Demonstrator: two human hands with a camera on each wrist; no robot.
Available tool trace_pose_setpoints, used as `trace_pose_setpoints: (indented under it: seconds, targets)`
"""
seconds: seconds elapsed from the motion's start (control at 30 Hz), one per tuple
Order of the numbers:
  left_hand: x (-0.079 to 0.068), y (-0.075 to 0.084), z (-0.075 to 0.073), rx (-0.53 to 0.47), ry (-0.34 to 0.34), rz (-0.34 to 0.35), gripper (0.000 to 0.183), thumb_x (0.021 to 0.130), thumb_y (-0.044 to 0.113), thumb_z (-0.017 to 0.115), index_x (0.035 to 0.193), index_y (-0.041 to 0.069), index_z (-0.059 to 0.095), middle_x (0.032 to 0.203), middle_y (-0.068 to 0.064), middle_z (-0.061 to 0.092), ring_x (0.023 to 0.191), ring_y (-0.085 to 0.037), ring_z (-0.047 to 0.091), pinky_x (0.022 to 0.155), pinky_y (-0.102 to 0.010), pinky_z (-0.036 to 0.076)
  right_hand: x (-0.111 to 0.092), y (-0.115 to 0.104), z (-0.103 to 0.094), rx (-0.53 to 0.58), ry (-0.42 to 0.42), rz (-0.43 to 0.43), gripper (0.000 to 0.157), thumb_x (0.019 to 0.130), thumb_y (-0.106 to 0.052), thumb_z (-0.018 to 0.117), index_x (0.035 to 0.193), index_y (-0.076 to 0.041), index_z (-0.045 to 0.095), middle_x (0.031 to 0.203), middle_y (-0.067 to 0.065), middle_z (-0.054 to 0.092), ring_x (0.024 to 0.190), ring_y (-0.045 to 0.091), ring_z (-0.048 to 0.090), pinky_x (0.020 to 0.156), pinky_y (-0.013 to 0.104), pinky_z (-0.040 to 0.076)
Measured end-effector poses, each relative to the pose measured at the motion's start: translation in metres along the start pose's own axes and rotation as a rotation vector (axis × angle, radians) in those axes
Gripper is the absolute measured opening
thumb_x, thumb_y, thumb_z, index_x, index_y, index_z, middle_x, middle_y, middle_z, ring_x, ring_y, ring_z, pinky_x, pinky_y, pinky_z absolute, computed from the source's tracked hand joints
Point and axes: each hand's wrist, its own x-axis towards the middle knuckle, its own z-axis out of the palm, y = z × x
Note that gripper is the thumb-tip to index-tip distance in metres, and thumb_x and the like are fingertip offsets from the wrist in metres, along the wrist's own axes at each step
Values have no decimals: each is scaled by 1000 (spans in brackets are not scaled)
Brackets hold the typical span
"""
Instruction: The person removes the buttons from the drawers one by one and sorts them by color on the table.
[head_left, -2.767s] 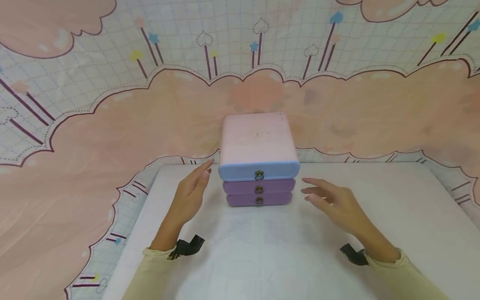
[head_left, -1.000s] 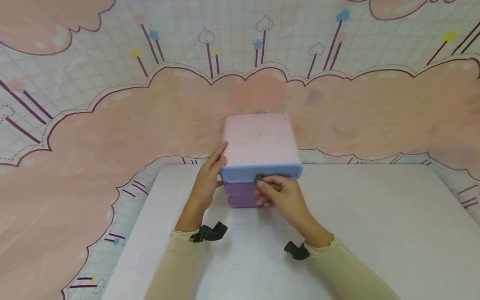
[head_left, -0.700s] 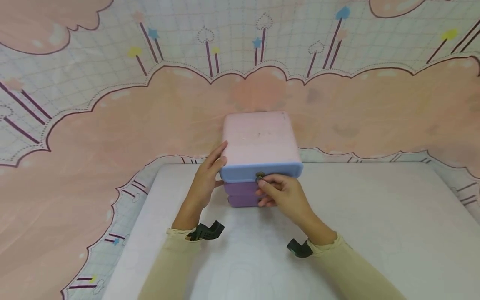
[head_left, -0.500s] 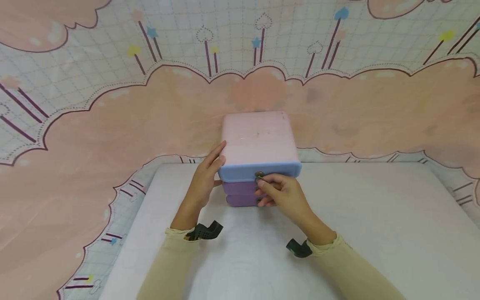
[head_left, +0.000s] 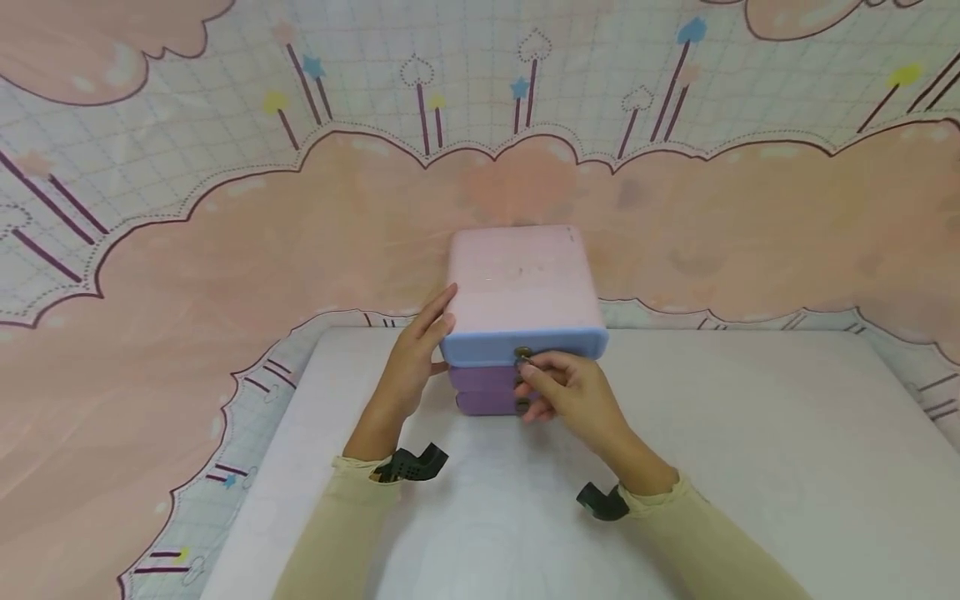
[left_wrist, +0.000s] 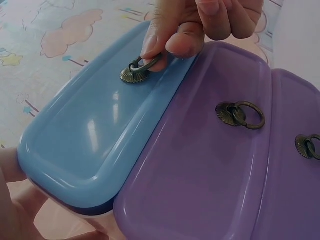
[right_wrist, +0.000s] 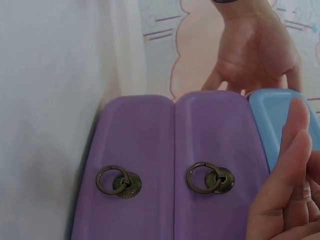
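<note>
the right hand (head_left: 576, 396) pinched the ring (left_wrist: 146, 66) on a blue drawer (left_wrist: 90, 130); left hand (head_left: 408, 358), fingers released, touched the pink-topped box (head_left: 521, 279) at left.

My head view looked forward and down from above; my wrist views, closer, both faced the rounded, glossy purple drawer fronts (left_wrist: 192, 150) from either side.

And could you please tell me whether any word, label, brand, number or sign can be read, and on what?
No readable text shows in any view.
Pink top: a few small dark marks, too small to tell whether they are lettering.
Blue drawer front and purple drawer fronts: no lettering visible.
Patterned backdrop: printed shapes, no readable letters or numbers.
</note>
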Motion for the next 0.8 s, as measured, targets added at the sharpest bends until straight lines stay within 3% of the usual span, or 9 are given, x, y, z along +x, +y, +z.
trace_pose_setpoints:
  seconds: [0.8]
  targets:
    - [-3, -2, 0, 59, 7, 12, 50, 105, 47, 48, 155, 45, 40, 168, 15, 23, 153, -30, 31, 103, -72, 43, -14, -2, -4, -69, -41, 8, 31, 101, -26, 66, 112, 2, 70, 91, 15, 78, 62, 25, 74, 60, 34, 61]
